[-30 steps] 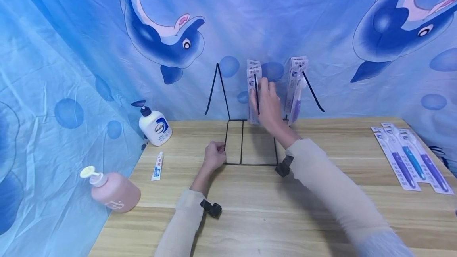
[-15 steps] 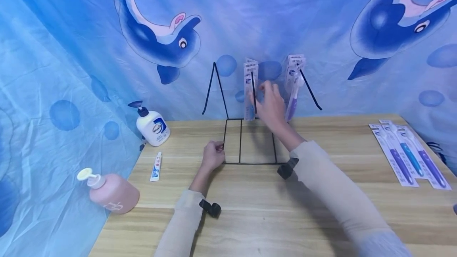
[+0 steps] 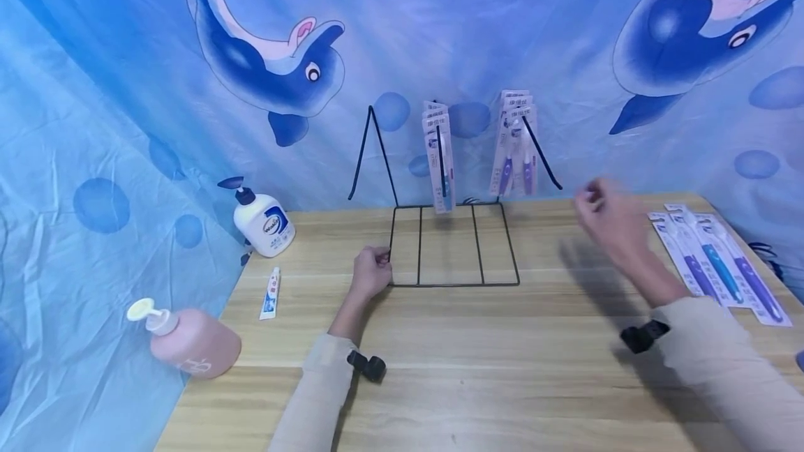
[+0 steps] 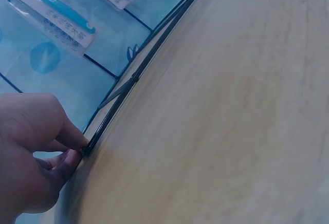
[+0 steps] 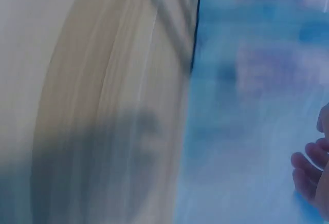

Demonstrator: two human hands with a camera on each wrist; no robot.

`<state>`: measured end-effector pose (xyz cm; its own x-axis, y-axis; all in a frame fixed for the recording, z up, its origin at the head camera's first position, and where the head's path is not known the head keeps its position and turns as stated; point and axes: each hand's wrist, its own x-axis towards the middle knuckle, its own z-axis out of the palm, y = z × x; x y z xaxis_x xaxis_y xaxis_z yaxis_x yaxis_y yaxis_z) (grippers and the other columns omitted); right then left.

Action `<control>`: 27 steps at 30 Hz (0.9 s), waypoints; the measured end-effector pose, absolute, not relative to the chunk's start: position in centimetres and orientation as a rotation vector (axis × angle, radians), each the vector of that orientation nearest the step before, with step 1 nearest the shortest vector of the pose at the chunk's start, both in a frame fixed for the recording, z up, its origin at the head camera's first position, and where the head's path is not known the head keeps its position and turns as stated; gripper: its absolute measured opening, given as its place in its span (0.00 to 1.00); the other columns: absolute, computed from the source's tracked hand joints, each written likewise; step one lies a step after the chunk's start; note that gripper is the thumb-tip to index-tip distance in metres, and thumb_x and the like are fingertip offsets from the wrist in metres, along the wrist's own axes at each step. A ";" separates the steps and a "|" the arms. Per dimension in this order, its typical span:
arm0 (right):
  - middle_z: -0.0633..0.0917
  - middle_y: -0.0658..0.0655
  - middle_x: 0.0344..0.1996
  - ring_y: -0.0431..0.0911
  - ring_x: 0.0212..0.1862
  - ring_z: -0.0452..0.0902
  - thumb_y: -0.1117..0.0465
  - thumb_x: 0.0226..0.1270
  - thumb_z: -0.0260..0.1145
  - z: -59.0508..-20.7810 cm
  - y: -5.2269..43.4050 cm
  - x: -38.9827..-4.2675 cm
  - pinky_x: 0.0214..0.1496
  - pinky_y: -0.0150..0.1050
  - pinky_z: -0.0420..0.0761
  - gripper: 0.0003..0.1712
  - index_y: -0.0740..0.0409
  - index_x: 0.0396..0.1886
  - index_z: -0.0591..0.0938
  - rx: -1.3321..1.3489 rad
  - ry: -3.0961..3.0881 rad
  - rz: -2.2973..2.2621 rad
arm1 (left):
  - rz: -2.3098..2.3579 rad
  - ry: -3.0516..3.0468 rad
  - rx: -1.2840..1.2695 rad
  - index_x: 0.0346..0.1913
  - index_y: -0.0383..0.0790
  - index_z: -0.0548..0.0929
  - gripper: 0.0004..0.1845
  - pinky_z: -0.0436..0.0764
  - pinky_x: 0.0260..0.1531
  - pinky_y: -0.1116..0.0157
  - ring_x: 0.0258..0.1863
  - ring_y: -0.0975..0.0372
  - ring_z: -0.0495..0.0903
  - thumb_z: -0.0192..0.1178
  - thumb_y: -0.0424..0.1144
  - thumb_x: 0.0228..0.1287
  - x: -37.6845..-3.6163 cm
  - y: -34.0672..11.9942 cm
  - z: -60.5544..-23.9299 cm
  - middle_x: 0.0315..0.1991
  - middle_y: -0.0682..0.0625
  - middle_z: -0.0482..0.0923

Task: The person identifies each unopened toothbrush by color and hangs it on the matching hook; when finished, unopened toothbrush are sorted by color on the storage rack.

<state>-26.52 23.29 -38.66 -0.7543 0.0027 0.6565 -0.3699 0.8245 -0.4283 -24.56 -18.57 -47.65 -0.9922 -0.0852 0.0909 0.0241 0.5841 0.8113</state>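
Note:
A black wire display rack (image 3: pixel 477 250) stands on the table, its base flat and its hooks rising at the back. My left hand (image 3: pixel 372 273) pinches the front left corner of that base; thumb and finger meet on the wire in the left wrist view. Packaged toothbrushes (image 3: pixel 433 159) hang on the middle hook, and more packaged toothbrushes (image 3: pixel 516 152) hang on the right one. The left hook (image 3: pixel 361 152) carries nothing. In the air right of the rack, my right hand (image 3: pixel 612 222) is blurred, fingers loosely curled, holding nothing visible.
Several packaged toothbrushes (image 3: pixel 722 264) lie at the table's right. To the left are a white pump bottle (image 3: pixel 266 225), a small toothpaste tube (image 3: pixel 270 293) and a pink pump bottle (image 3: pixel 197 344). A blue dolphin curtain (image 3: pixel 402 33) hangs behind.
My right hand has left the toothbrushes on the middle hook and swung right, clear of the rack. Those packs now hang untouched. My left hand keeps its grip on the rack.

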 end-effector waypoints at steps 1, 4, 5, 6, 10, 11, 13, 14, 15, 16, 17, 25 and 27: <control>0.84 0.70 0.34 0.62 0.30 0.80 0.58 0.69 0.59 -38.8 25.2 -26.6 0.24 0.50 0.73 0.15 0.69 0.42 0.79 0.195 -2.379 0.701 | -1.378 -2.688 0.054 0.54 0.23 0.80 0.23 0.83 0.43 0.60 0.38 0.53 0.78 0.53 0.18 0.53 -24.6 -18.5 -47.6 0.39 0.40 0.78; 0.81 0.76 0.39 0.68 0.34 0.77 0.52 0.72 0.55 -39.5 30.6 -27.3 0.27 0.57 0.72 0.24 0.73 0.48 0.76 -0.015 -2.554 0.612 | -1.372 -2.691 0.053 0.54 0.23 0.81 0.23 0.83 0.42 0.60 0.37 0.53 0.78 0.53 0.18 0.53 -24.6 -18.4 -47.7 0.38 0.40 0.78; 0.80 0.77 0.41 0.70 0.36 0.76 0.50 0.72 0.54 -39.7 32.2 -27.6 0.27 0.59 0.72 0.27 0.74 0.51 0.75 -0.075 -2.621 0.585 | -1.370 -2.693 0.054 0.54 0.23 0.81 0.23 0.83 0.42 0.60 0.37 0.53 0.78 0.53 0.18 0.52 -24.6 -18.4 -47.7 0.38 0.40 0.78; 0.78 0.79 0.43 0.71 0.37 0.76 0.49 0.73 0.54 -40.0 33.6 -27.8 0.28 0.60 0.73 0.29 0.75 0.52 0.74 -0.133 -2.693 0.558 | -1.368 -2.694 0.054 0.54 0.23 0.81 0.23 0.83 0.42 0.61 0.37 0.53 0.78 0.53 0.18 0.52 -24.6 -18.4 -47.7 0.38 0.40 0.78; 0.76 0.80 0.40 0.72 0.36 0.74 0.47 0.72 0.54 -41.1 37.4 -28.3 0.24 0.58 0.74 0.32 0.78 0.46 0.74 -0.255 -2.918 0.471 | -1.384 -2.688 0.047 0.54 0.22 0.80 0.23 0.83 0.41 0.61 0.38 0.53 0.78 0.53 0.18 0.53 -24.6 -18.5 -47.7 0.39 0.40 0.78; 0.76 0.78 0.35 0.70 0.34 0.74 0.46 0.72 0.54 -41.5 38.0 -28.4 0.24 0.56 0.73 0.31 0.76 0.40 0.74 -0.281 -2.962 0.465 | -1.388 -2.687 0.049 0.55 0.23 0.80 0.23 0.83 0.41 0.61 0.38 0.53 0.78 0.53 0.18 0.53 -24.6 -18.5 -47.7 0.39 0.39 0.78; 0.74 0.74 0.27 0.65 0.29 0.73 0.46 0.71 0.55 -42.2 38.7 -28.4 0.23 0.53 0.73 0.30 0.74 0.29 0.72 -0.300 -3.030 0.444 | -1.399 -2.681 0.052 0.55 0.22 0.80 0.23 0.83 0.42 0.61 0.38 0.53 0.79 0.53 0.18 0.52 -24.6 -18.7 -47.7 0.39 0.39 0.78; 0.74 0.73 0.25 0.63 0.27 0.72 0.47 0.70 0.56 -42.5 38.9 -28.4 0.23 0.53 0.73 0.30 0.73 0.26 0.72 -0.304 -3.056 0.437 | -1.395 -2.680 0.054 0.55 0.22 0.80 0.23 0.83 0.42 0.62 0.39 0.53 0.79 0.53 0.18 0.52 -24.6 -18.8 -47.8 0.40 0.39 0.78; 0.73 0.72 0.24 0.61 0.27 0.72 0.47 0.70 0.56 -42.8 39.2 -28.4 0.24 0.53 0.73 0.30 0.73 0.24 0.71 -0.319 -3.089 0.427 | -1.394 -2.679 0.056 0.55 0.22 0.80 0.23 0.83 0.42 0.62 0.39 0.53 0.79 0.53 0.17 0.52 -24.6 -18.8 -47.8 0.40 0.39 0.78; 0.72 0.71 0.24 0.61 0.27 0.71 0.47 0.70 0.56 -43.1 39.4 -28.4 0.26 0.53 0.73 0.30 0.73 0.23 0.71 -0.332 -3.117 0.410 | -1.393 -2.678 0.057 0.54 0.22 0.80 0.23 0.84 0.43 0.62 0.39 0.53 0.79 0.54 0.17 0.52 -24.6 -18.9 -47.8 0.40 0.39 0.78; 0.73 0.74 0.25 0.62 0.28 0.72 0.48 0.69 0.55 -43.3 39.6 -28.4 0.28 0.55 0.74 0.30 0.76 0.25 0.72 -0.328 -3.140 0.387 | -1.395 -2.675 0.057 0.54 0.22 0.80 0.23 0.84 0.43 0.62 0.39 0.53 0.79 0.54 0.17 0.52 -24.6 -18.9 -47.8 0.40 0.39 0.78; 0.74 0.76 0.27 0.65 0.32 0.71 0.56 0.65 0.54 -44.4 40.5 -27.8 0.33 0.59 0.72 0.25 0.81 0.29 0.75 -0.288 -3.114 0.391 | -1.390 -2.678 0.027 0.54 0.22 0.80 0.23 0.84 0.42 0.62 0.38 0.53 0.79 0.53 0.18 0.52 -24.8 -18.8 -47.9 0.39 0.39 0.79; 0.75 0.76 0.27 0.66 0.32 0.71 0.57 0.64 0.55 -44.4 40.4 -27.7 0.34 0.59 0.72 0.24 0.79 0.28 0.75 -0.290 -3.093 0.403 | -1.392 -2.680 0.031 0.54 0.22 0.80 0.23 0.83 0.41 0.61 0.38 0.53 0.79 0.53 0.18 0.52 -24.7 -18.8 -48.0 0.39 0.40 0.79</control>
